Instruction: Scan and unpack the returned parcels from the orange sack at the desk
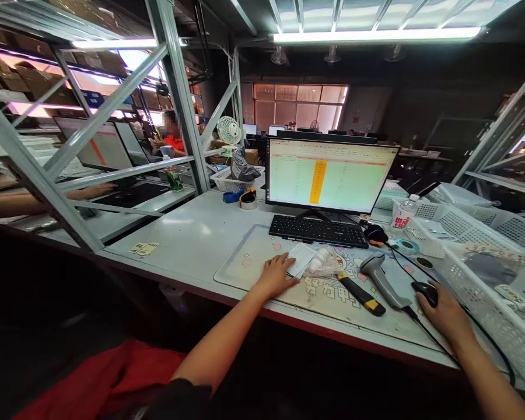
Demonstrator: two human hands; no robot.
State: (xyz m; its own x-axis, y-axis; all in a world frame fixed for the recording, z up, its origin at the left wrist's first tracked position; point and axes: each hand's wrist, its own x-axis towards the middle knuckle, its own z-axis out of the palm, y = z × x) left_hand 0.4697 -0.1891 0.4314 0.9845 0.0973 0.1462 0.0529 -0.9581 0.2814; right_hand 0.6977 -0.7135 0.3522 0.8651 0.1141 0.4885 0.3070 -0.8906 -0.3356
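My left hand (276, 274) lies flat on the desk mat (245, 262), fingers spread, its fingertips touching a white paper slip (301, 258). Beside the slip lies a clear plastic bag with a small white bottle (321, 262). My right hand (441, 309) rests on a black computer mouse (426, 290) at the mat's right end, fingers curved over it. Between the hands lie a yellow-and-black utility knife (361, 294) and a grey barcode scanner (382, 280). A black keyboard (318, 230) and a monitor (330, 175) showing a spreadsheet stand behind.
White plastic baskets (472, 256) fill the right side. A water bottle (402, 214) stands near the monitor. Tape rolls (240, 198) and another basket (227, 182) sit at the back left. A metal rack frame (114, 105) divides off the left station, where other people's arms (48, 198) rest.
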